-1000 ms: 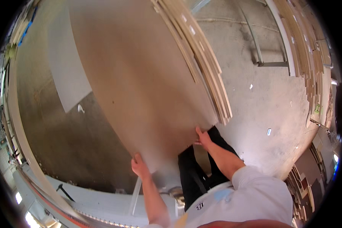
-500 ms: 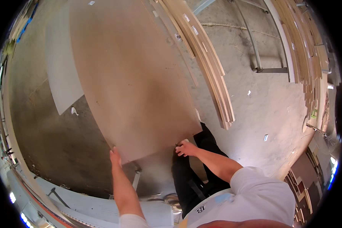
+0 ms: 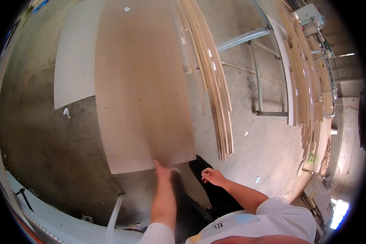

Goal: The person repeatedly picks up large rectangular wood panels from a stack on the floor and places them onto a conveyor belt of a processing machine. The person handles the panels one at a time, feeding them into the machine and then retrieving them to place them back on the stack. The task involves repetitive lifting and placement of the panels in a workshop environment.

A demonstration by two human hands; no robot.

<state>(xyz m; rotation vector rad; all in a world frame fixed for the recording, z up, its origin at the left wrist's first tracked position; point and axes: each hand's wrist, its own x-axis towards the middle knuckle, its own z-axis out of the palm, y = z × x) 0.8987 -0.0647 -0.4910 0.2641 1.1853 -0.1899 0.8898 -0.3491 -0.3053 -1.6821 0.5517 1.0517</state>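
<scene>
A long brown wood panel [image 3: 140, 85] stretches away in front of me, its short near edge close to my legs. My left hand [image 3: 163, 171] grips the middle of that near edge, thumb on the top face and the other fingers hidden beneath. Small dark specks dot the panel's surface, and a white label shows at its far end. Off the panel's near right corner, my right hand [image 3: 214, 177] hangs with its fingers curled in, apart from the board. Nothing shows in it.
A pale grey panel [image 3: 75, 61] lies left of the brown one. Long wood strips [image 3: 221, 122] are stacked to the right. Farther right, a metal frame [image 3: 258, 85] stands beside piled boards [image 3: 305, 93]. A white scrap [image 3: 66, 113] lies on the concrete floor.
My left hand has gone from the panel's near left corner to the middle of its near edge. My right hand has come away from the edge toward the right. The view has turned.
</scene>
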